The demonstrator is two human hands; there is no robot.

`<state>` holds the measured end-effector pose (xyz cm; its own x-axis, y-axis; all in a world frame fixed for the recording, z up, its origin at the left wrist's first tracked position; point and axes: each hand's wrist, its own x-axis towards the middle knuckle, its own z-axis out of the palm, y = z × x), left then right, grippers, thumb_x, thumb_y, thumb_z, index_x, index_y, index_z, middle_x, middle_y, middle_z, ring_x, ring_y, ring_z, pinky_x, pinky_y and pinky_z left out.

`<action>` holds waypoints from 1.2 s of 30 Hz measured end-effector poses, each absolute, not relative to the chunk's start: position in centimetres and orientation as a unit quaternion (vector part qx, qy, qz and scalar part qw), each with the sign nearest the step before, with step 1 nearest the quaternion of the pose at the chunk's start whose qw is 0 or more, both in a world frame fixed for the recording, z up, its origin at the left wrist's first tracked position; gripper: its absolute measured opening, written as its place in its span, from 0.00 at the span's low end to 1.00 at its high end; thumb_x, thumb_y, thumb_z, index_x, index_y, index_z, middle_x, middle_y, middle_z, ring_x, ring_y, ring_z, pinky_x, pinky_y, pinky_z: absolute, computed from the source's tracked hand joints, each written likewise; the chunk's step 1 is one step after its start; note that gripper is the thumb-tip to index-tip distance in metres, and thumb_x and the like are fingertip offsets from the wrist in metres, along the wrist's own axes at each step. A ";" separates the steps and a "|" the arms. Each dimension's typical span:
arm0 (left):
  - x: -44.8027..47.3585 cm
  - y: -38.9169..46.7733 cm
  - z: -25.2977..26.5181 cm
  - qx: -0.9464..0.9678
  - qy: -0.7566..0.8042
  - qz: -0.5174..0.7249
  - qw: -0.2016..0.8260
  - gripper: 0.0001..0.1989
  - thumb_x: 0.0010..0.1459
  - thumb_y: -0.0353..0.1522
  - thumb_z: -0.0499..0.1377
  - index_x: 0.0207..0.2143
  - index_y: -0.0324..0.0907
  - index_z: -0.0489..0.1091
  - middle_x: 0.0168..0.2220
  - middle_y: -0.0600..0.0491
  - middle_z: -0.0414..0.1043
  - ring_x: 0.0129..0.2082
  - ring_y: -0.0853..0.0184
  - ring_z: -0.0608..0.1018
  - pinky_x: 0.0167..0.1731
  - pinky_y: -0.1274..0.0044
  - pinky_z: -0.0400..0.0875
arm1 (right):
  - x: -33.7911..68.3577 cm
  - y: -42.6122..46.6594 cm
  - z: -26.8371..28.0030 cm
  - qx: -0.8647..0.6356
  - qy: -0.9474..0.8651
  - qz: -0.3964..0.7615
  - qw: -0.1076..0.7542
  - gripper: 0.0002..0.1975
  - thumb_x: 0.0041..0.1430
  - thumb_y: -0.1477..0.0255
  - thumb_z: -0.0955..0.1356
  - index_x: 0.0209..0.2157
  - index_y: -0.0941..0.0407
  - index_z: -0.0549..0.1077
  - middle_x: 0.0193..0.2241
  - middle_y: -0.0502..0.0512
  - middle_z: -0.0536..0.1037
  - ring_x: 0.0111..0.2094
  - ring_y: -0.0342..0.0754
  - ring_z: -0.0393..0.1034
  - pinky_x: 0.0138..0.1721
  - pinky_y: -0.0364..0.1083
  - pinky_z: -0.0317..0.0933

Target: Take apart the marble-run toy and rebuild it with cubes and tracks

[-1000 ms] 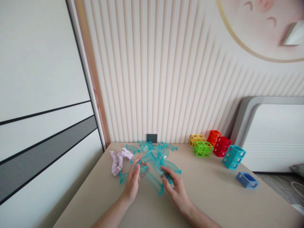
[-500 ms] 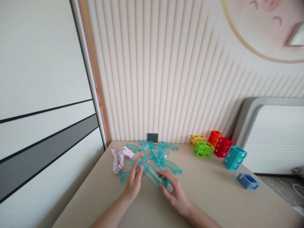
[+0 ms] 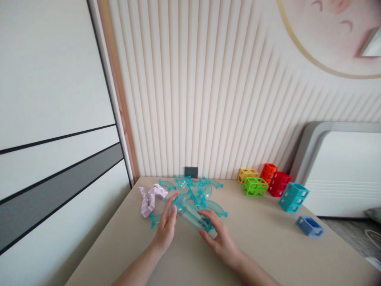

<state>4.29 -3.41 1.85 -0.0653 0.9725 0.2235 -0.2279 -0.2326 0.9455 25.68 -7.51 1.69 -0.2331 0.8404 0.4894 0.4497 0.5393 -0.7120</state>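
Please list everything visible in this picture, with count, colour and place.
Wall: one, ribbed cream, background
Table: one, beige, centre
Tube: at least one, clear teal, held, centre
Loose pieces: several, clear teal, table, around the tube
Folded toy: one, lilac and white, table's left
Openwork blocks: six, yellow, green, orange, red, teal, blue, table's right
Socket: one, dark, low on wall
Round decoration: one, pink, upper right
Box: one, white, upper right edge
Panel: one, white and grey, right
Cabinet: one, white with dark bands, left
Floor: grey, lower right
Left hand: one, tube's left end
Right hand: one, tube's right end
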 end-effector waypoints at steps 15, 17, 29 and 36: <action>4.4 -3.6 3.3 0.426 0.301 0.594 0.612 0.28 0.53 0.47 0.68 0.55 0.50 0.74 0.61 0.47 0.70 0.61 0.53 0.71 0.58 0.65 0.69 | 27.0 -7.5 2.7 -0.414 -0.740 0.223 0.481 0.17 0.68 0.63 0.65 0.56 0.48 0.73 0.53 0.60 0.74 0.55 0.54 0.70 0.56 0.52 0.65; 4.3 -3.5 3.2 0.428 0.285 0.598 0.615 0.28 0.52 0.46 0.69 0.55 0.49 0.73 0.60 0.45 0.72 0.60 0.51 0.72 0.58 0.63 0.68 | 27.1 -7.5 2.8 -0.415 -0.740 0.226 0.479 0.18 0.68 0.63 0.65 0.56 0.47 0.73 0.55 0.60 0.72 0.56 0.55 0.69 0.57 0.53 0.64; 3.4 -3.0 3.2 0.520 0.356 0.570 0.528 0.29 0.50 0.45 0.70 0.52 0.43 0.76 0.57 0.40 0.74 0.58 0.48 0.73 0.58 0.61 0.68 | 27.4 -6.5 1.5 -0.451 -0.657 0.265 0.543 0.24 0.66 0.59 0.67 0.60 0.49 0.65 0.60 0.60 0.69 0.60 0.55 0.66 0.59 0.54 0.62; 4.2 -3.6 4.4 0.492 0.327 0.556 0.585 0.32 0.44 0.43 0.73 0.52 0.44 0.75 0.56 0.41 0.75 0.59 0.48 0.73 0.57 0.61 0.70 | 27.5 -6.0 1.1 -0.454 -0.634 0.274 0.563 0.33 0.64 0.58 0.69 0.66 0.47 0.57 0.59 0.60 0.72 0.59 0.54 0.67 0.58 0.55 0.64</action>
<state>4.17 -3.59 4.36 0.1689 0.9717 0.1650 -0.3288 -0.1022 0.9388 27.52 -6.04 1.08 0.0458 0.8837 0.4657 0.2676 0.4383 -0.8581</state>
